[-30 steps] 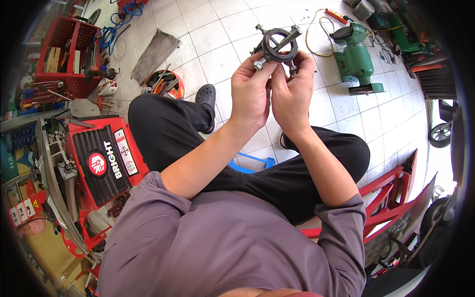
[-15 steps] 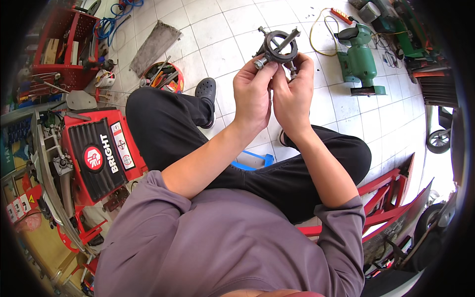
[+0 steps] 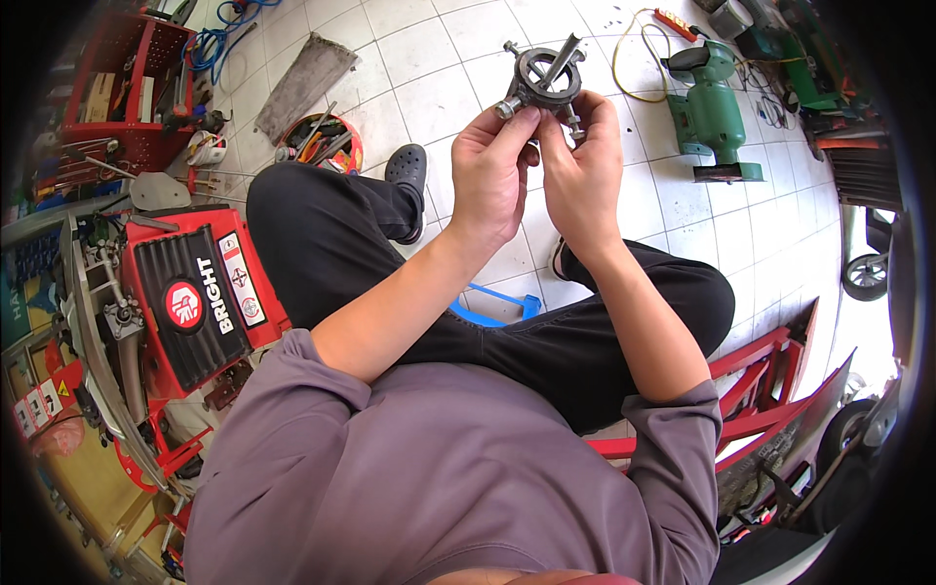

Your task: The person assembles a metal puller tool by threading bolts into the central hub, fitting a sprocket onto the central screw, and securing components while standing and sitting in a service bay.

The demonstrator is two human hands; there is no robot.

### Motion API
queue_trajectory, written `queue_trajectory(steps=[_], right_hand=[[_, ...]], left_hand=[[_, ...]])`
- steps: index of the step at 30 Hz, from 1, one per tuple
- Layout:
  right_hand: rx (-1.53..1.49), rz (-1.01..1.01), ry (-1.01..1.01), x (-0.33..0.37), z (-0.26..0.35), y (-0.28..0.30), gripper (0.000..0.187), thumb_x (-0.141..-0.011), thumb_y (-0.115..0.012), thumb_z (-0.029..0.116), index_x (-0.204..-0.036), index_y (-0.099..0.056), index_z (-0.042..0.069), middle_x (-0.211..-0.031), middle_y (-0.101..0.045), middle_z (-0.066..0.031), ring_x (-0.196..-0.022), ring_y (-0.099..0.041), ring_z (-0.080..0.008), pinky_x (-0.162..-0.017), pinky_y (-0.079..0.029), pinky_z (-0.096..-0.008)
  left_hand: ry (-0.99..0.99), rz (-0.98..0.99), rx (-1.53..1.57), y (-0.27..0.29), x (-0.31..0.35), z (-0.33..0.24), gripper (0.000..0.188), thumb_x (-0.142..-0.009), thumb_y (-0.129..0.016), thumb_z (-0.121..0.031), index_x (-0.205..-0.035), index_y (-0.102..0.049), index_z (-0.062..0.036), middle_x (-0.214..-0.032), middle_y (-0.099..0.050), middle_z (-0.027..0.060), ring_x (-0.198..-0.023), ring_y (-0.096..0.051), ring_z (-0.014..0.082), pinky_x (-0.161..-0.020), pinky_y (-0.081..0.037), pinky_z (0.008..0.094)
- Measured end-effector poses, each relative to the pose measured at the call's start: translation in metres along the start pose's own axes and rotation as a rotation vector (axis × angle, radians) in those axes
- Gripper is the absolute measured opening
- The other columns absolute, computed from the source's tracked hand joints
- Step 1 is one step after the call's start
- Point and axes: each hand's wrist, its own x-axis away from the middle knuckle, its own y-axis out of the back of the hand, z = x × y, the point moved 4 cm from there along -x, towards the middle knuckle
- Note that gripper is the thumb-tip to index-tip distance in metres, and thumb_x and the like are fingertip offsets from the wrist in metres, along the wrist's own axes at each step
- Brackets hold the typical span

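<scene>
The left hand [image 3: 490, 177] and right hand [image 3: 589, 174] gripped the metal ring [image 3: 553, 98] by its near side. A slackened pinch could have dropped it.

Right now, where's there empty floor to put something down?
Bare white tiles show between the flat grey board and the held dark metal ring, and between the green metal machine and the red metal frame. It's crowded on the left, around the red-and-black box and the round red tub of tools.
</scene>
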Motion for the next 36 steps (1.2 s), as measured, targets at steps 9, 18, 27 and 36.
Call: queue_trajectory(steps=[9,18,27,36], right_hand=[[0.023,-0.007,0.061,0.002,0.001,-0.001,0.027,-0.087,-0.059,0.007,-0.108,-0.048,-0.008,-0.102,-0.057,-0.0186,-0.092,-0.059,-0.023,-0.075,-0.05,-0.0312],[0.014,-0.018,0.037,0.001,-0.001,-0.001,0.028,-0.087,-0.059,0.007,-0.108,-0.048,-0.007,-0.104,-0.057,-0.0193,-0.097,-0.059,-0.0261,-0.081,-0.051,-0.034],[-0.03,0.013,-0.016,0.004,-0.001,-0.004,0.028,-0.087,-0.06,0.007,-0.109,-0.048,-0.007,-0.105,-0.057,-0.0197,-0.099,-0.058,-0.0275,-0.082,-0.052,-0.035],[0.058,-0.005,0.051,0.002,0.003,-0.001,0.028,-0.087,-0.06,0.008,-0.108,-0.049,-0.007,-0.103,-0.057,-0.0194,-0.097,-0.059,-0.0271,-0.081,-0.052,-0.0351]], left_hand=[[-0.025,0.004,-0.007,0.005,-0.005,0.003,0.01,-0.088,-0.061,-0.006,-0.097,-0.065,-0.0027,-0.084,-0.066,0.0017,-0.067,-0.054,0.0047,-0.057,-0.041,0.0202],[0.023,0.026,0.058,-0.003,-0.001,0.001,0.013,-0.089,-0.059,-0.006,-0.1,-0.063,-0.0006,-0.084,-0.065,0.0022,-0.066,-0.054,0.0053,-0.057,-0.042,0.0197],[-0.073,-0.018,-0.018,0.005,-0.003,0.003,0.014,-0.088,-0.062,-0.007,-0.101,-0.063,-0.0004,-0.079,-0.064,0.0021,-0.06,-0.052,0.0043,-0.053,-0.04,0.0194],[-0.085,-0.02,0.015,0.001,-0.002,0.004,0.019,-0.089,-0.062,-0.008,-0.106,-0.061,0.0014,-0.083,-0.065,0.0041,-0.063,-0.053,0.0054,-0.052,-0.041,0.0189]])
